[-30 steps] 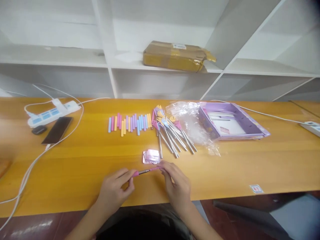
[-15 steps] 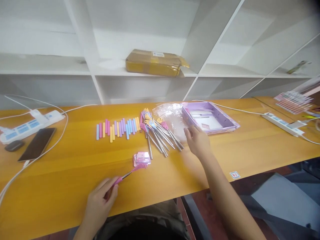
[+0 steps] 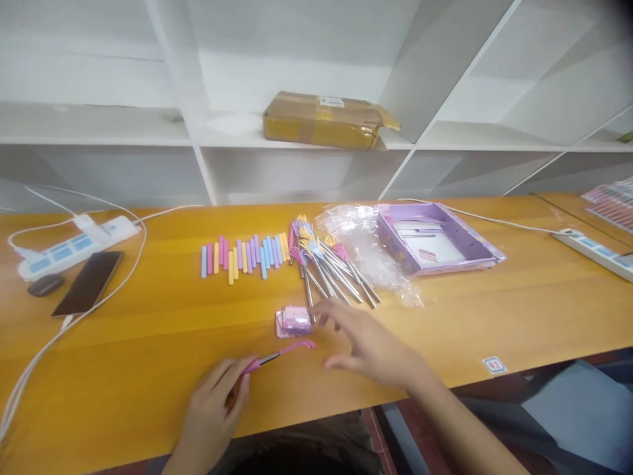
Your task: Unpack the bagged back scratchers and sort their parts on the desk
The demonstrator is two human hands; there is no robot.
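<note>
My left hand (image 3: 217, 402) is closed round the pink handle of a back scratcher (image 3: 270, 357), whose pink claw head points right, just over the table. My right hand (image 3: 363, 340) hovers with fingers apart, holding nothing, its fingertips beside a small stack of pink cards (image 3: 295, 319). Beyond it lies a pile of metal rods (image 3: 341, 277) with pink, blue, yellow and purple claw heads. To the left of the pile, coloured handle sleeves (image 3: 244, 256) stand in an uneven row, in blue, pink, yellow and purple.
A purple open box (image 3: 445, 265) with a few rods and a card inside sits at the right, crumpled clear plastic (image 3: 359, 241) beside it. Left are a phone (image 3: 89, 284), a power strip (image 3: 79, 247) and loose cables. A taped parcel (image 3: 324, 122) rests on the shelf.
My right hand has come from beside the purple box down and left to the card stack, its fingers opening out. My left hand still holds the back scratcher. The view has shifted right.
</note>
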